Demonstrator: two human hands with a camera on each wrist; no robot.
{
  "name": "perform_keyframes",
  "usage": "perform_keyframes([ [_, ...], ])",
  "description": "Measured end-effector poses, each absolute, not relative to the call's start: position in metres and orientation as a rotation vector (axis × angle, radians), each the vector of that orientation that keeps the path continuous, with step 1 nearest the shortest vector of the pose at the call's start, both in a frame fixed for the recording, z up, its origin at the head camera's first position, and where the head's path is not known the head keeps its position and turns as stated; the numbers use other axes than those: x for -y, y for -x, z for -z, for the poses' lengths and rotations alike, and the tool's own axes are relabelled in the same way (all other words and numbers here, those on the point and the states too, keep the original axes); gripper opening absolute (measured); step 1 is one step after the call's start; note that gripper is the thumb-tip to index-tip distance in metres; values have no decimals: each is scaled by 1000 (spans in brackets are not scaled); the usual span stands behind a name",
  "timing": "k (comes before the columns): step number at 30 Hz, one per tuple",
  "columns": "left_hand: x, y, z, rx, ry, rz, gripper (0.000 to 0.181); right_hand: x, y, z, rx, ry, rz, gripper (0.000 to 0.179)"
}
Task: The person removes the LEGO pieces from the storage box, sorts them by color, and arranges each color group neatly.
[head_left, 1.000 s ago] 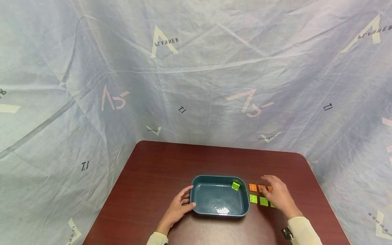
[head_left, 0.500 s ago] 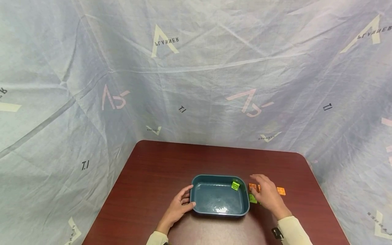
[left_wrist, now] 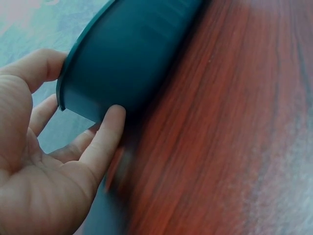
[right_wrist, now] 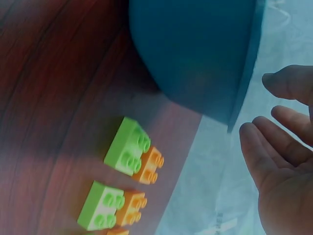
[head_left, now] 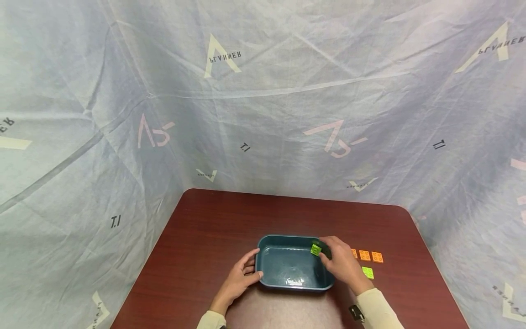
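Note:
On the table sits a dark teal plastic tray [head_left: 287, 267], rounded at the corners. My left hand [head_left: 239, 277] holds its left end; in the left wrist view one finger hooks at the rim and another fingertip presses the outer wall. Inside the tray, near the back right corner, lies a green toy building block [head_left: 315, 249]. Over the tray's right rim hovers my right hand [head_left: 340, 261], thumb and fingers apart with nothing between them in the right wrist view. A green block [right_wrist: 124, 147] and an orange block [right_wrist: 149, 165] stand near the tray's right end.
Right of the tray, orange blocks [head_left: 364, 255] form a back row, with a green block [head_left: 367, 273] in front; my right hand hides others. The brown wooden table [head_left: 213, 219] ends at a printed grey cloth [head_left: 263, 137] hung behind it.
My right hand has moved left, from over the block rows to the tray's right rim, uncovering orange and green blocks at the right. The left hand and tray have stayed put.

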State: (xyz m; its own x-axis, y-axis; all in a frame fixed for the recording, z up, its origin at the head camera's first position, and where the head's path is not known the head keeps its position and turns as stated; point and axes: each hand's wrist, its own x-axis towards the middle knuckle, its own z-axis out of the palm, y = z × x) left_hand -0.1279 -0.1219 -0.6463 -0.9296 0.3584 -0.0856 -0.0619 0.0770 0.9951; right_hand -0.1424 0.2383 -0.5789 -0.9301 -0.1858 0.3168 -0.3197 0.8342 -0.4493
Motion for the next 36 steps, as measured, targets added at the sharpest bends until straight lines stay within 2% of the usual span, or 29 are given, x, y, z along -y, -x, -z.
perform_keyframes([
  [10, 123, 128, 648, -2061, -310, -1926, 75, -219, 147, 583, 2818, -403, -706, 54],
  [36, 123, 129, 649, -2053, -280, -1930, 77, -194, 166, 596, 2919, -386, -536, 38],
])
